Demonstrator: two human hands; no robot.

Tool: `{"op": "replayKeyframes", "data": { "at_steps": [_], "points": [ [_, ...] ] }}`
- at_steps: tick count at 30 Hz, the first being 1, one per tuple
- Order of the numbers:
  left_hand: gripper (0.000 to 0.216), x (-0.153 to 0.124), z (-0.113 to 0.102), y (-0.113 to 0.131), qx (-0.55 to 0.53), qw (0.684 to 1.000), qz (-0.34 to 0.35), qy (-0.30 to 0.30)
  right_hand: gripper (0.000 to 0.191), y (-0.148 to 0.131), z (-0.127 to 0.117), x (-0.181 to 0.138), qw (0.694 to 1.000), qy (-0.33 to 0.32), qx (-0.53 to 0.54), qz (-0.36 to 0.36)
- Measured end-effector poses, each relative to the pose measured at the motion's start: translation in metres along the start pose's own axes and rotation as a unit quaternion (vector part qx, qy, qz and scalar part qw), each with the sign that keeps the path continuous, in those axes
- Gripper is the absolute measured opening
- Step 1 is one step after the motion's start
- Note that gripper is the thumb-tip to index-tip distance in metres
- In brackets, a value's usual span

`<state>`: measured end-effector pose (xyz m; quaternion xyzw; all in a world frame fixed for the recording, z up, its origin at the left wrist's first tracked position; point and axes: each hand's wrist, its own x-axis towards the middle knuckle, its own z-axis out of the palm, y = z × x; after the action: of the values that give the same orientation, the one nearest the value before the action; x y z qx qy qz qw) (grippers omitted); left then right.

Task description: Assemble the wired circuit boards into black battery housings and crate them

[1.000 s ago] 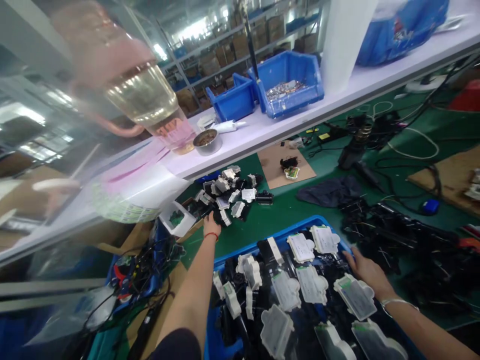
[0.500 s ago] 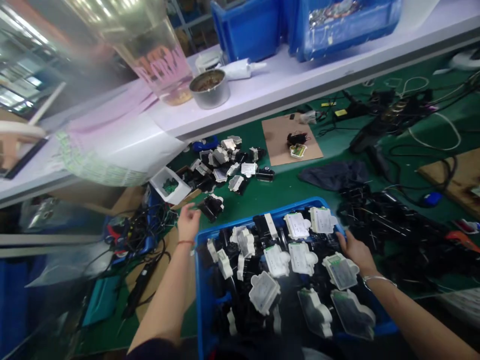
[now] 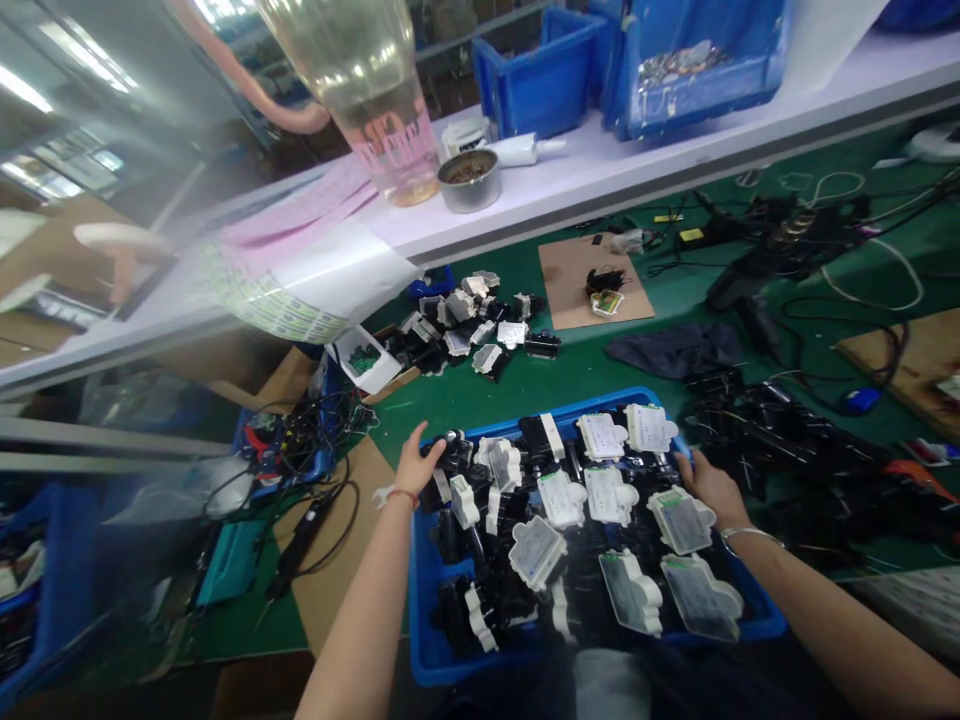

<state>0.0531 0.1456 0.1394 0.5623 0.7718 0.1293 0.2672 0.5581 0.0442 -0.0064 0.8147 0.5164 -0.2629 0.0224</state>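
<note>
A blue tray (image 3: 429,640) lies in front of me on the green mat, filled with black parts and white lidded modules (image 3: 604,494). My left hand (image 3: 417,465) is at the tray's far left corner, its fingers closed round a black part with a white tip (image 3: 450,446). My right hand (image 3: 709,487) grips the tray's right rim, with a thin bracelet on the wrist. Beyond the tray, a loose pile of similar black and white parts (image 3: 472,325) sits on the mat.
A small white box of green pieces (image 3: 364,360) stands left of the pile. A cardboard pad (image 3: 570,290), a dark cloth (image 3: 667,350) and tangled black cables (image 3: 787,440) lie to the right. The white shelf (image 3: 600,165) holds a metal bowl (image 3: 469,182), a clear jug (image 3: 375,100) and blue bins (image 3: 540,70).
My left hand came back from the far pile to the tray's left corner and now holds a black part that lay on the mat. My view tilted down; the right hand stayed on the rim.
</note>
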Motion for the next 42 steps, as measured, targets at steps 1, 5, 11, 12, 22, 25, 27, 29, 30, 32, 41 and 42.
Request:
{"op": "replayKeyframes", "data": {
  "at_steps": [1, 5, 11, 12, 22, 25, 27, 29, 30, 32, 41, 42],
  "points": [
    [0.046, 0.01, 0.003, 0.009, 0.02, 0.999, 0.006, -0.035, 0.056, 0.0, 0.0, 0.0, 1.0, 0.0, 0.001, 0.001],
    [0.036, 0.035, 0.003, 0.034, 0.108, 0.985, -0.003, -0.137, 0.055, -0.001, -0.001, -0.001, 1.0, -0.002, 0.01, 0.0],
    [0.04, 0.028, -0.006, 0.032, 0.152, 0.978, -0.04, -0.139, 0.054, 0.0, 0.002, 0.0, 1.0, 0.0, 0.028, 0.004],
    [0.041, 0.024, -0.007, 0.03, 0.141, 0.979, -0.045, -0.138, 0.054, 0.001, 0.002, 0.001, 1.0, -0.001, 0.029, 0.005],
    [0.04, -0.037, -0.022, 0.009, 0.049, 0.996, -0.081, 0.001, 0.058, 0.001, 0.0, 0.0, 0.999, -0.002, 0.032, 0.001],
    [0.043, -0.084, -0.017, -0.006, 0.041, 0.991, -0.093, 0.09, 0.058, 0.002, 0.001, 0.001, 0.999, -0.002, 0.037, -0.002],
    [0.039, -0.114, -0.007, -0.018, 0.047, 0.988, -0.089, 0.114, 0.059, 0.003, 0.002, 0.002, 0.999, -0.003, 0.041, -0.002],
    [0.033, -0.134, 0.004, -0.03, 0.058, 0.987, -0.085, 0.124, 0.06, 0.004, 0.003, 0.003, 0.999, -0.003, 0.043, -0.001],
    [0.03, -0.139, 0.009, -0.034, 0.059, 0.987, -0.085, 0.125, 0.061, 0.004, 0.004, 0.003, 0.999, -0.002, 0.043, -0.001],
    [0.031, -0.14, 0.015, -0.041, 0.051, 0.988, -0.084, 0.119, 0.061, 0.004, 0.004, 0.003, 0.999, -0.001, 0.042, -0.002],
    [0.045, -0.078, 0.017, -0.012, 0.06, 0.995, -0.037, 0.063, 0.06, 0.002, 0.002, 0.0, 0.999, 0.005, 0.034, -0.008],
    [0.048, -0.073, 0.017, -0.005, 0.071, 0.996, -0.027, 0.05, 0.06, 0.002, 0.002, 0.0, 0.999, 0.006, 0.034, -0.008]
  ]
}}
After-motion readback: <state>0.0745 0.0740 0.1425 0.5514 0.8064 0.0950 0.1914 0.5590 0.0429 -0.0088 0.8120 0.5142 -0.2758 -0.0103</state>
